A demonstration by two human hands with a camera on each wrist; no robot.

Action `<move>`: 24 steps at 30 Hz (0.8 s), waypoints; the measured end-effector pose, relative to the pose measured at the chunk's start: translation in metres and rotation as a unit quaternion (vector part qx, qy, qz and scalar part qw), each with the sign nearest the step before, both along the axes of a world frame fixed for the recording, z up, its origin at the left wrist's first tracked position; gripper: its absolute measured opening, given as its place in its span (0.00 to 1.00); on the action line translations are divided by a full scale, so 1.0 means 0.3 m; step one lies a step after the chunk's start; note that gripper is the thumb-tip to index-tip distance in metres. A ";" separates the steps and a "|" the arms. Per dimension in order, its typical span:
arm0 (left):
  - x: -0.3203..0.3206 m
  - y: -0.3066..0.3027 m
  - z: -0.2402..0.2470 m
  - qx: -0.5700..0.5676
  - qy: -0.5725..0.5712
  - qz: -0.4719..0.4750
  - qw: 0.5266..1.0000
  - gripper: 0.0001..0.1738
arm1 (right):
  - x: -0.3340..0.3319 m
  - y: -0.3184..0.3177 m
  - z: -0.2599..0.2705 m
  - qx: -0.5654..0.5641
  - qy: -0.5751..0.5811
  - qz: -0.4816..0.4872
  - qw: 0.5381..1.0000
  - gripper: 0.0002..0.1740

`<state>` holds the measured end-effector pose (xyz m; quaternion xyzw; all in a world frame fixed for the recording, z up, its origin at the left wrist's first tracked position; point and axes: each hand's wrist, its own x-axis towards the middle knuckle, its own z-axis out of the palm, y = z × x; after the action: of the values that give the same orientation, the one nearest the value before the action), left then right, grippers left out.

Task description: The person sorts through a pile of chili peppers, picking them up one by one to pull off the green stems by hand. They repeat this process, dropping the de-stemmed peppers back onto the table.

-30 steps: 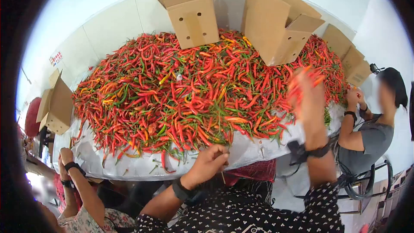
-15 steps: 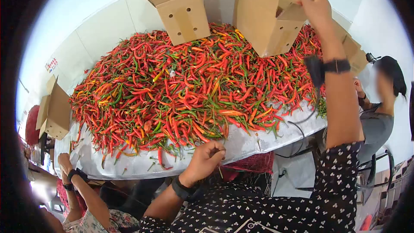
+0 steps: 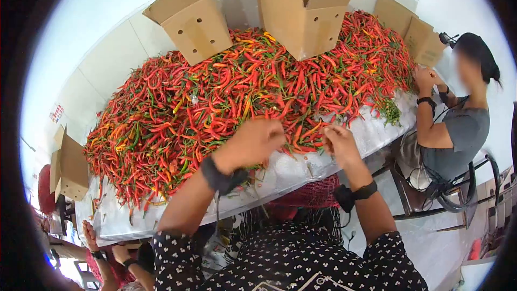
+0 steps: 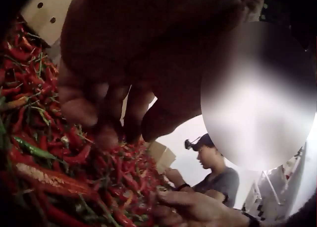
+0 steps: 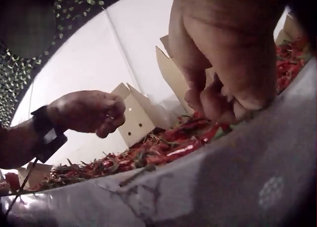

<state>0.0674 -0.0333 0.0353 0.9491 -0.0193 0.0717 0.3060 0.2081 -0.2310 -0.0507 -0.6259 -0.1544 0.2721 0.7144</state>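
A large heap of red chillies (image 3: 177, 124), mixed with green and orange ones, covers much of the table. My left hand (image 3: 250, 145) hovers over the heap's front part, slightly blurred; in the left wrist view its fingers (image 4: 106, 123) hang loosely bent, with nothing visible in them. At the heap's front edge, to the right, is my right hand (image 3: 340, 143), fingers bent towards the thumb. The right wrist view shows that hand (image 5: 228, 58) low beside red chillies (image 5: 185, 148); whether it pinches one is hidden.
Open cardboard boxes (image 3: 196, 32) (image 3: 307, 16) stand on the back of the heap, others (image 3: 72, 170) (image 3: 423, 37) at both ends. A person in grey (image 3: 458, 129) sits at the right; another person's hands (image 3: 90, 234) show at lower left. Pale sheeting (image 3: 285, 175) lines the front edge.
My right hand has come down from above the box at the back, where it carried red chillies earlier, to the front edge. The left hand has moved forward over the heap. The head view has shifted.
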 end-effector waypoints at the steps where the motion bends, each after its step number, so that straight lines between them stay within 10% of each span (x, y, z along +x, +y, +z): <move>1: 0.065 0.022 -0.002 0.007 -0.022 0.014 1.000 0.10 | 0.001 0.013 -0.028 -0.006 0.004 -0.001 1.000 0.09; 19: 0.307 0.153 -0.079 0.254 -0.161 0.226 0.926 0.06 | 0.003 0.002 -0.054 0.057 0.019 -0.023 0.998 0.05; 24: 0.383 0.032 -0.129 0.250 -0.214 0.082 0.941 0.06 | 0.012 0.004 -0.078 0.087 0.028 -0.027 0.995 0.06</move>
<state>0.1822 -0.0236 -0.0033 0.9556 -0.0237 0.2908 0.0409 0.2118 -0.2298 -0.0741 -0.5573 -0.1407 0.2553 0.7775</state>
